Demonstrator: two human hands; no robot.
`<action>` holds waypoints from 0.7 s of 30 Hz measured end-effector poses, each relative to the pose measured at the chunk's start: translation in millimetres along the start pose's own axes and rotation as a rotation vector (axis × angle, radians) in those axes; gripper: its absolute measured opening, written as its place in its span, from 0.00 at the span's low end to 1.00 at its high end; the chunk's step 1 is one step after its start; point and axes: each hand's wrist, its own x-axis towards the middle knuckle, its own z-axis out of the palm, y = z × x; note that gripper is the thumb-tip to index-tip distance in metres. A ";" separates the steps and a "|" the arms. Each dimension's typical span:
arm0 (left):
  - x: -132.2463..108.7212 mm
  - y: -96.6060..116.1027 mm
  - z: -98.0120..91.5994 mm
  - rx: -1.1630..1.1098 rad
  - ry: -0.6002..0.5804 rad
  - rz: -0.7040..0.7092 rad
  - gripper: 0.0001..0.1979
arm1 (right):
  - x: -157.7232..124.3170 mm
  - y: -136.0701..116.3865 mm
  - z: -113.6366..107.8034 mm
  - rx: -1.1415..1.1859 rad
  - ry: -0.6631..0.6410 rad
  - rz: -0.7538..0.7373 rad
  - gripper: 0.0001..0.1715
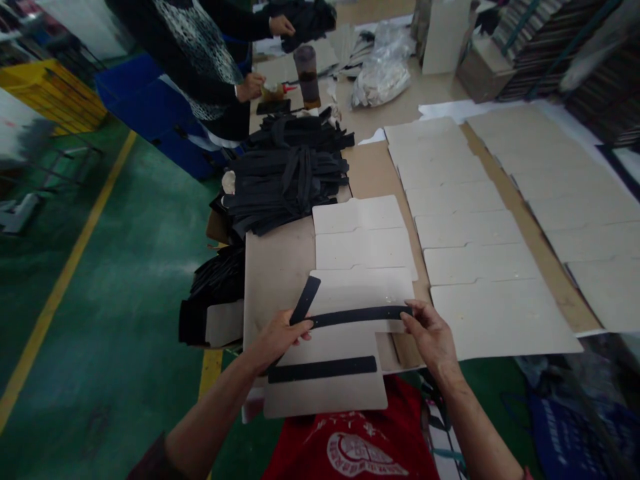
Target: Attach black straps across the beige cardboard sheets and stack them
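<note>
Between my two hands a long black strip is stretched sideways, just over a pale grey board. My left hand pinches its left end, and a second black strip slants up from the same fingers. At the other end, the thumb and fingers of my right hand close on the tip. Nearer my body, another black strip lies across a pale board at the table's front edge. Whether the held strip touches the board beneath is unclear.
Overlapping rows of pale boards cover the table's right side. Piles of black strips lie at the left edge, beyond a box of black pieces. Across the table stands a co-worker, near a bottle and a plastic bag.
</note>
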 end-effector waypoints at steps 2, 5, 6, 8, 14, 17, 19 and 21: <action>12.2 2.9 5.6 -0.035 0.074 0.000 0.17 | 10.7 5.1 -0.5 -0.121 0.021 0.002 0.24; 25.9 4.0 12.6 -0.118 0.150 -0.014 0.16 | 22.7 10.2 -0.2 -0.195 0.068 0.011 0.24; 29.1 3.6 14.0 -0.135 0.160 -0.020 0.16 | 25.7 11.2 0.7 -0.213 0.085 0.006 0.24; 33.8 2.3 15.5 -0.135 0.173 -0.029 0.15 | 30.9 12.7 3.6 -0.243 0.107 -0.005 0.24; 40.7 2.1 17.2 -0.078 0.201 -0.050 0.14 | 39.4 15.2 12.5 -0.321 0.156 -0.065 0.24; 43.1 2.4 19.0 -0.064 0.192 -0.046 0.14 | 40.0 16.8 13.1 -0.362 0.171 -0.085 0.23; 44.4 2.1 20.0 -0.061 0.186 -0.040 0.14 | 39.7 18.2 12.9 -0.383 0.176 -0.091 0.23; 45.4 1.7 20.7 -0.054 0.189 -0.042 0.14 | 39.5 19.4 13.1 -0.396 0.176 -0.093 0.23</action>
